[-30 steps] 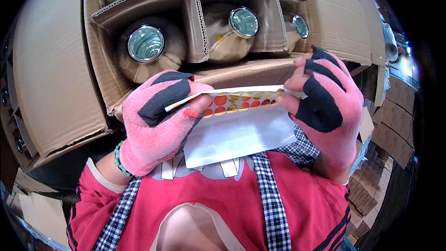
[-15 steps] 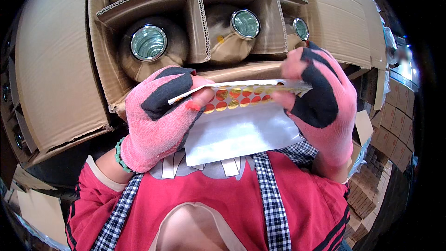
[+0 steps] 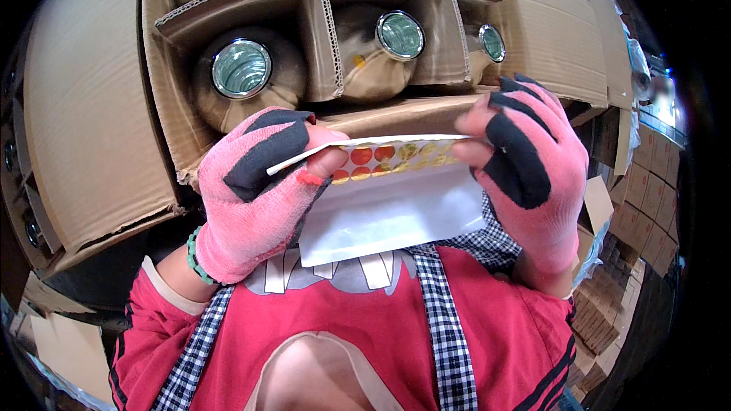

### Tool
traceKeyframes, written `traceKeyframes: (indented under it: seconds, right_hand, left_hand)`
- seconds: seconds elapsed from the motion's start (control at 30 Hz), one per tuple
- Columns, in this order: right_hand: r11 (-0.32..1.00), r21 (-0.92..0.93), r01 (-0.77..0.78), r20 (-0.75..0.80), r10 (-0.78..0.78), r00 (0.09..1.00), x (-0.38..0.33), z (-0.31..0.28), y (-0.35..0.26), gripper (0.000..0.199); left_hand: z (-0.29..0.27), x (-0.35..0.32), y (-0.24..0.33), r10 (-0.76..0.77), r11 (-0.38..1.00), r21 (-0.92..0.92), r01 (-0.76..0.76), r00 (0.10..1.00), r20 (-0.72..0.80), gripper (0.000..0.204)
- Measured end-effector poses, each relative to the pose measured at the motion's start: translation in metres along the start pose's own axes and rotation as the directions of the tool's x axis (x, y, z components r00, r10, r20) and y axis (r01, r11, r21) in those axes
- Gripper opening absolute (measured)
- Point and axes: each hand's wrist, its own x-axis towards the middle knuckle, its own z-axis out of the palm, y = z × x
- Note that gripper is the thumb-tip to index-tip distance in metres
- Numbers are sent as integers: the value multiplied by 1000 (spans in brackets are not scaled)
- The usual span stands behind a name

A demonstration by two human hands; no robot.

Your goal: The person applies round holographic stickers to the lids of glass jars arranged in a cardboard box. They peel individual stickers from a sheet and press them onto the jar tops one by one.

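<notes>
My left hand (image 3: 255,190), in a pink glove with dark patches and bare fingertips, is closed on the left end of a sticker sheet (image 3: 392,217). The sheet is white, with rows of small round red and gold stickers (image 3: 384,154) along its folded upper part. Its blank lower part hangs down in front of my chest. At the other end, my right hand (image 3: 525,156), gloved alike, has thumb and forefinger closed about the sheet's right edge. Just beyond the sheet stands an open cardboard box (image 3: 403,116) holding silvery glass flask liners (image 3: 242,68).
Cardboard dividers (image 3: 329,38) part the flask liners, whose round mouths face up. Box flaps spread out on the left (image 3: 87,106) and right (image 3: 560,23). Stacked brown cartons (image 3: 643,190) stand further off at the right. A checked apron strap (image 3: 445,320) crosses my red shirt.
My right hand, blurred earlier, is now steadier at the sheet's right end. The sheet has shifted slightly left, and its stickers catch the light differently. My left hand keeps its hold.
</notes>
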Motion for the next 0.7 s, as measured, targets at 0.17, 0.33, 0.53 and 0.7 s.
traceKeyframes:
  seconds: [0.17, 0.33, 0.53, 0.7]
  right_hand:
    - [999, -48, -1, -66, -2, 998, -2, 1, -1, 19]
    - [997, -42, 61, -66, -64, 996, 0, 1, -2, 17]
    - [996, 3, 93, -55, -93, 994, 3, 0, -1, 17]
    - [986, 160, 34, -96, -19, 995, 8, -3, -4, 15]
  left_hand:
    - [-2, 0, -1, 26, 999, 21, -26, 1000, -5, 11]
    - [0, -3, -2, -48, 997, -57, 45, 997, -53, 12]
    - [-1, -3, -1, -91, 995, -53, 89, 995, -35, 12]
    - [-4, -6, -1, 8, 999, -35, -11, 997, -79, 10]
